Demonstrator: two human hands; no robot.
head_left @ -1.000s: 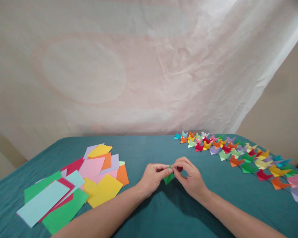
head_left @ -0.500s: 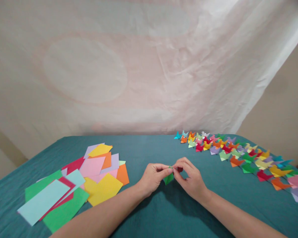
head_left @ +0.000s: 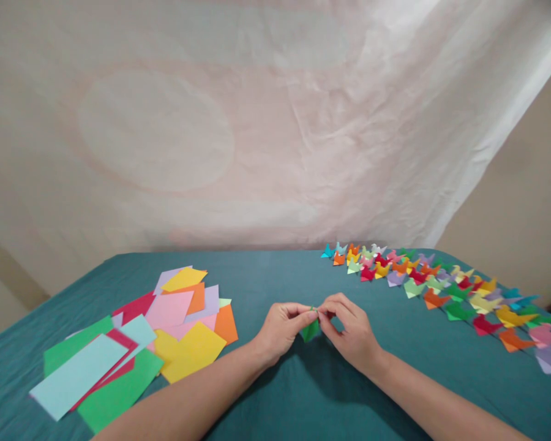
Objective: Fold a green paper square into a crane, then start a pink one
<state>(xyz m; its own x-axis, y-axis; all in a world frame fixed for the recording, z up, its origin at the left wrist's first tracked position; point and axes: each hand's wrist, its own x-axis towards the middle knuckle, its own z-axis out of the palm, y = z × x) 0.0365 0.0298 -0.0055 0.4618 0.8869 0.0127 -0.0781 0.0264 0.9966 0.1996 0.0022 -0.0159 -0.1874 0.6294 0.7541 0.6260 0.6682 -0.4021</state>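
A small folded piece of green paper (head_left: 310, 332) is held just above the table, between my two hands. My left hand (head_left: 284, 331) pinches it from the left with thumb and forefinger. From the right, my right hand (head_left: 349, 331) closes thumb and forefinger on its upper edge, fingertips almost meeting those of the left. The fingers cover most of the paper's top; its lower part hangs below them.
Sheets of coloured paper, among them a yellow sheet (head_left: 193, 352) and a pale blue sheet (head_left: 80, 373), overlap at the left on the green tablecloth (head_left: 266, 275). Several rows of folded paper birds (head_left: 434, 299) stand at the right. A pale curtain (head_left: 257, 135) hangs behind.
Both hands keep their pinch on the green paper in nearly the same place. The whole view has shifted very slightly.
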